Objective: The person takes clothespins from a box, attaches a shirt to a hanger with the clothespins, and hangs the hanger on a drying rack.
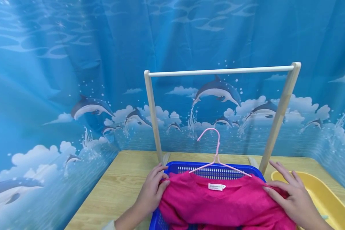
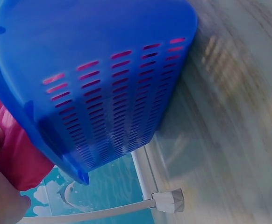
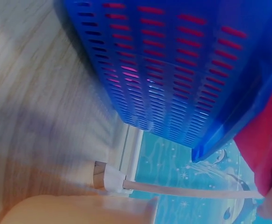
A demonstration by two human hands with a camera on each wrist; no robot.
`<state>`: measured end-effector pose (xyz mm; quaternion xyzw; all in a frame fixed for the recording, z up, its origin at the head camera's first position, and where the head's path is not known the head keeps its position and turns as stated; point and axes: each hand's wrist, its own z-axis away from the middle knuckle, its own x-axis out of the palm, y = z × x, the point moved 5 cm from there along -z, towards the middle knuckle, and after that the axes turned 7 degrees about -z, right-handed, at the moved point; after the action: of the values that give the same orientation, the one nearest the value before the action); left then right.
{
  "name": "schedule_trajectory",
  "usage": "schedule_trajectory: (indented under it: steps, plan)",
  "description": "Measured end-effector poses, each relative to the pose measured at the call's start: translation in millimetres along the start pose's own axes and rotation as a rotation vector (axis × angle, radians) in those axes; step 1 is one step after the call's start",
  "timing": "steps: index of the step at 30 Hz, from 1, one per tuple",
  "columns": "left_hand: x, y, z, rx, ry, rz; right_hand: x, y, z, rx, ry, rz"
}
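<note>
Two hands, one per shoulder of a pink top: left hand pinching cloth between thumb and fingers, right hand likewise, its outer fingers splayed free. Grip looks meant to keep the shoulders spread over the hanger, whose arms run into the neckline, hook up. Top lies across the blue basket, which probably props it. Wood-grain table underneath, rack standing behind, yellow tray at right, dolphin-print backdrop.

Open room lies between the pink hanger and the white rail above, flanked by wooden posts; the blue basket blocks below, the yellow tray at right.
</note>
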<state>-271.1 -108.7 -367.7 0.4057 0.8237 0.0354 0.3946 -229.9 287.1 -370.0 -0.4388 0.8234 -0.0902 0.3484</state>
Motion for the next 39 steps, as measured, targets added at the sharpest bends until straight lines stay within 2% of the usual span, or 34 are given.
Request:
schedule_trajectory:
  steps: [5,11,13,19,23,26,33,39]
  plan:
    - [-1.1,-1.7,-2.1,-0.019,-0.007,0.031,-2.6,-5.2,-4.4,0.013,0.020,0.018]
    - [0.4,-10.7,-3.8,-0.134,-0.098,0.073,-5.1,-6.2,-6.8,0.104,0.013,0.048]
    - [0.7,-12.2,-4.6,-0.149,-0.112,0.086,-6.5,-6.3,-7.3,0.113,0.014,0.049]
    - [-0.3,-12.5,-5.9,-0.128,-0.080,0.105,-9.9,-7.7,-9.8,0.091,0.042,0.038]
    - [-2.5,-13.0,-6.0,-0.166,-0.069,0.158,-13.9,-7.8,-12.7,0.079,0.057,0.018]
    - [-5.4,-12.5,-7.4,-0.172,-0.055,0.184,-17.5,-7.9,-16.0,0.070,0.064,0.008]
    - [-13.3,-9.6,-11.6,-0.141,0.008,0.208,-21.7,-7.6,-21.0,0.065,0.069,0.024]
    - [-11.8,-8.0,-13.8,-0.139,-0.006,0.247,-25.5,-7.5,-24.3,0.044,0.083,0.019]
